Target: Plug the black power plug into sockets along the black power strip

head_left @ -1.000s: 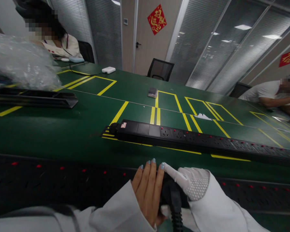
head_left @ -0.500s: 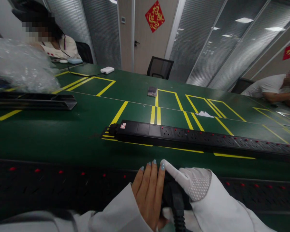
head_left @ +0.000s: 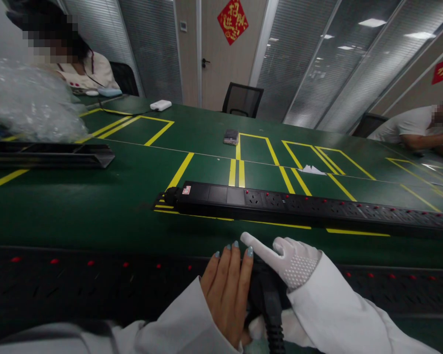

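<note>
My left hand (head_left: 224,295) is bare with pale blue nails. Its fingers lie straight and close together across the near power strip (head_left: 96,280), along the left side of a thick black plug (head_left: 269,295). My right hand (head_left: 293,263), in a white dotted glove, is around the plug's right side. The index finger points left, and white glove fabric also shows below the plug. A ribbed black cable runs from the plug off the bottom edge. What lies between my palms is mostly hidden.
A second black power strip (head_left: 317,209) lies beyond my hands on the green table (head_left: 133,187), marked with yellow tape. Left are a black metal channel (head_left: 51,155) and bubble wrap (head_left: 29,101). A small dark box (head_left: 231,137) and white paper (head_left: 312,170) lie farther back. Two people sit at the sides.
My right index finger has straightened and lifted away from the left fingertips; the gloved hand has risen slightly. My left hand stays nearly still. The view has shifted a little.
</note>
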Available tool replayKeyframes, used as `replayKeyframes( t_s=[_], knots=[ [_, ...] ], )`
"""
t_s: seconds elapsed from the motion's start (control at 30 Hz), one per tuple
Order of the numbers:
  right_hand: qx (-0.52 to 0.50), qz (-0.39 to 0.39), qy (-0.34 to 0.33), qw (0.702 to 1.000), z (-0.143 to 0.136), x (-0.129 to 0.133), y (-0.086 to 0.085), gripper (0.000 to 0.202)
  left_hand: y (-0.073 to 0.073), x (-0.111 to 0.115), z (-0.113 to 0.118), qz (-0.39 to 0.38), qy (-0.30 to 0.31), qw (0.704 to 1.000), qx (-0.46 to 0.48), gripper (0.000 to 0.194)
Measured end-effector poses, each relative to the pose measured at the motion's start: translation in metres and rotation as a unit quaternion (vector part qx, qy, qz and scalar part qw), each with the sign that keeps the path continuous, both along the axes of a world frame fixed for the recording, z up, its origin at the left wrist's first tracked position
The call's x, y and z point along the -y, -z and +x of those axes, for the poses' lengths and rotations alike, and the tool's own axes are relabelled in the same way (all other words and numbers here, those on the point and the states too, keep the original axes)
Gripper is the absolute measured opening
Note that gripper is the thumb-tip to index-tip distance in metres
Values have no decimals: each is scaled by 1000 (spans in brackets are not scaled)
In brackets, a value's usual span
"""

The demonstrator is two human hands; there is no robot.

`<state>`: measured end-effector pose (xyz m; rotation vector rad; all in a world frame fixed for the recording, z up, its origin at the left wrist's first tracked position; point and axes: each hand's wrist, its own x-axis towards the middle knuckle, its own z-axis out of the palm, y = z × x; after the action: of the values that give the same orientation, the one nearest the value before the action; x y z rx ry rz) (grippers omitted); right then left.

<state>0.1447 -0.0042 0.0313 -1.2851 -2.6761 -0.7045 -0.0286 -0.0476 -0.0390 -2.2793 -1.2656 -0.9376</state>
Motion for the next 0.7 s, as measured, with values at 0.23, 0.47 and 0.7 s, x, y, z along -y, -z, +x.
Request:
replayKeyframes(
  t_s=[0.23, 0.47, 0.7],
  knots=[
    [62, -15, 21, 998, 0, -1, 2, 81, -4, 0, 3, 16, -5, 1000, 23, 48],
    [110, -22, 34, 993, -3, 2, -1, 82, -8, 0, 7, 17, -12, 998, 57, 48],
    [86, -31, 19, 996, 0, 2, 0, 80, -9, -1, 6, 15, -12, 999, 37, 50]
  ],
)
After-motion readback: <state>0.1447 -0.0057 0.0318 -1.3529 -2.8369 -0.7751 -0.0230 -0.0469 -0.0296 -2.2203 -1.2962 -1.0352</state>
